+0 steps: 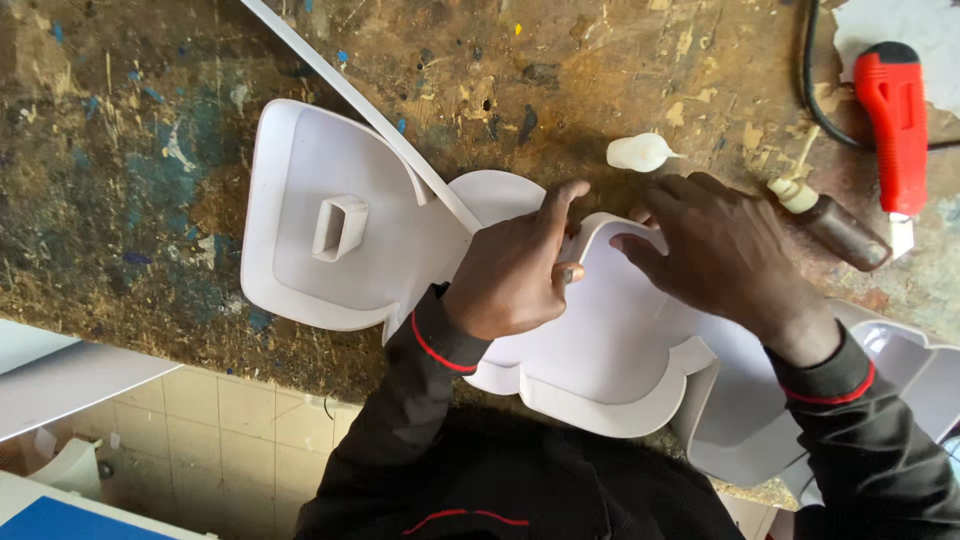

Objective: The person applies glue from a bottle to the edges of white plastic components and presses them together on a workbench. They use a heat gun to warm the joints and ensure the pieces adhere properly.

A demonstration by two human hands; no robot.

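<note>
On the scarred, paint-flecked workbench (130, 180), our left hand (515, 275) and right hand (715, 250) pinched the white strip (600, 228) against the white lobed panel (590, 350) at centre; loosening could spring the curve free.

White all over: shaped plastic piece (600, 340) under the fingers (560, 215), second shaped piece (320, 220) left of them, and thin strip (350, 95) above. Brown, worn workbench (130, 180) beyond the fingertips, flecked with blue, yellow and pale paint. Bright red tool (893, 125) with white tip far right of the fingers; brown bottle (835, 228) with cream nozzle nearer. Black sleeves (430, 400) with red piping. Beige floor tiles (210, 440) below.
</note>
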